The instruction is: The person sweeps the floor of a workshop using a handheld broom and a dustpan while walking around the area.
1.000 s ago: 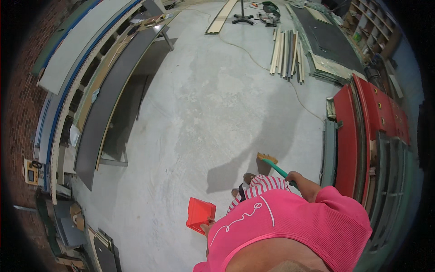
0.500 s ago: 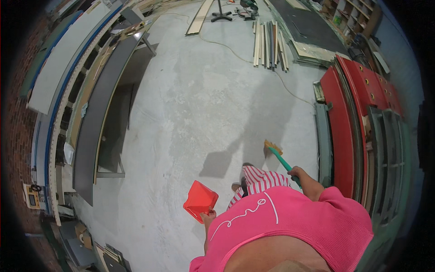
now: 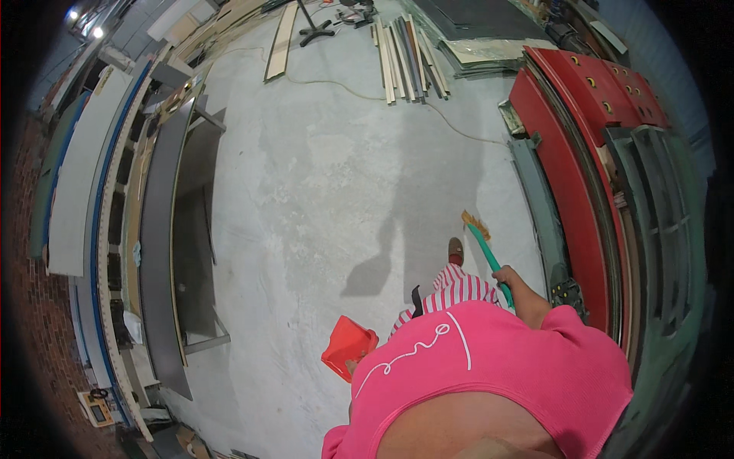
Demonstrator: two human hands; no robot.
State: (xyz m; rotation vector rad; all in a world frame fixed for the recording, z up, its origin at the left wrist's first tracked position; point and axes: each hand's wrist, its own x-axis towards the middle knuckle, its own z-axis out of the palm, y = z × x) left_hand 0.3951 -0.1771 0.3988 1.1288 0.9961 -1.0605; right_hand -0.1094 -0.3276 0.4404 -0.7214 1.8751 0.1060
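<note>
My right hand [image 3: 506, 276] is closed around the green handle of a hand brush [image 3: 486, 249]. Its tan bristles point ahead, away from me, at or just above the grey concrete floor [image 3: 321, 222]. On the left, a red dustpan [image 3: 349, 341] hangs low beside my striped trouser leg. My left hand [image 3: 354, 366] grips it at its near end, the fingers partly covered by my pink top. The two tools are apart, one on each side of my legs.
A long dark-topped table [image 3: 164, 206] runs along the left. Red panels [image 3: 562, 168] and grey-green frames [image 3: 657, 199] stand close on the right. Ahead lie a bundle of wooden strips [image 3: 409, 61], a long board [image 3: 281, 46] and a thin cable [image 3: 336, 86] across the floor.
I have stepped forward, and a brown shoe now shows ahead of my trousers. The wooden strips and red panels have shifted left in view. Both hands keep hold of the brush and dustpan.
</note>
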